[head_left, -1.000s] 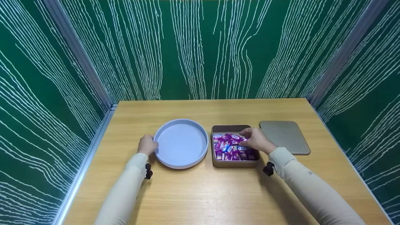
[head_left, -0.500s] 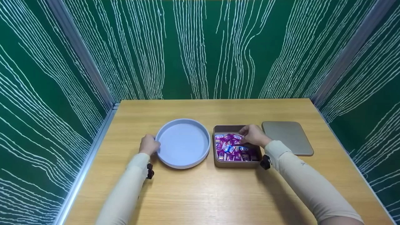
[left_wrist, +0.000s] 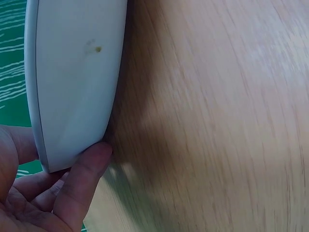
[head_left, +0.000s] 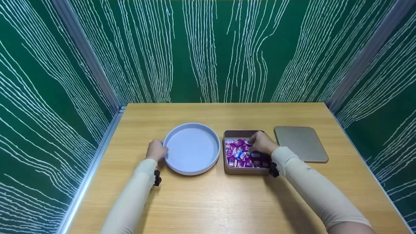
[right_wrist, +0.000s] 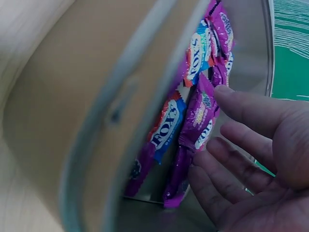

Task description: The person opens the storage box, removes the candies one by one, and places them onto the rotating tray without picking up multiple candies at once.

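Pinches round tray [head_left: 191, 149] with left hand [head_left: 157, 150]; touches purple Fox's candy [right_wrist: 197, 116] in tin [head_left: 246, 171] with right hand [head_left: 262, 142]; cannot tell if pinched.

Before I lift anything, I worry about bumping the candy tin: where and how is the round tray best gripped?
Probably by the raised left rim of the round pale-blue tray, from the left: thumb over it, fingers at the outer wall, as the left hand grips it. The tin of Fox's candies stands close on the right.
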A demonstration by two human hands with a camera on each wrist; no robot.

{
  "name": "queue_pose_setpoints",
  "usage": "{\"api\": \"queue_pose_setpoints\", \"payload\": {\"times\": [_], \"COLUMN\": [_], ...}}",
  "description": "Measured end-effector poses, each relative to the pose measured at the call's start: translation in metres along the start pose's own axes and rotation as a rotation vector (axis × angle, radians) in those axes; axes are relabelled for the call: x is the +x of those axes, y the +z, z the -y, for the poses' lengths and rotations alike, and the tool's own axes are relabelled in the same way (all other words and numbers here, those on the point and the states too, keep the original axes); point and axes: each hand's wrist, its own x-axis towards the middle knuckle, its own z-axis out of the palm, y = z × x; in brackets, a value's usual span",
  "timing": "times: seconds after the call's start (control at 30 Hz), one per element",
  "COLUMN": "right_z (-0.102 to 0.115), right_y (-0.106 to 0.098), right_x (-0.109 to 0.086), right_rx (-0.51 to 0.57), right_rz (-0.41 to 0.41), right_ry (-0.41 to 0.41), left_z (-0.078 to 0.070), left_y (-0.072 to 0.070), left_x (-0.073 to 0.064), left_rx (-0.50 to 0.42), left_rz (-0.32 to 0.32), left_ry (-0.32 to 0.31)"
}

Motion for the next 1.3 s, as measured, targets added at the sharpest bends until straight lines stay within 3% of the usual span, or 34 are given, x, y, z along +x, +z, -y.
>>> {"api": "queue_pose_setpoints", "payload": {"times": [0.4, 0.43, 0.73, 0.97, 1.3], "right_z": [-0.002, -0.002, -0.005, -0.004, 0.007], "right_y": [0.008, 0.008, 0.011, 0.011, 0.005], "right_x": [0.000, 0.000, 0.000, 0.001, 0.001], "right_rx": [-0.006, -0.012, -0.054, -0.082, 0.041], "right_rz": [-0.007, -0.007, -0.019, -0.055, -0.024], "right_ry": [-0.001, -0.005, -0.017, -0.030, 0.001], "left_z": [0.005, -0.001, -0.002, 0.000, 0.005], "left_y": [0.004, 0.003, 0.005, 0.002, 0.001], "left_x": [0.006, 0.002, 0.004, 0.005, 0.004], "left_rx": [-0.041, -0.031, -0.064, -0.037, -0.060], "left_rz": [0.006, 0.007, 0.040, 0.016, 0.028], "left_ry": [0.012, -0.007, -0.024, 0.016, -0.005]}}
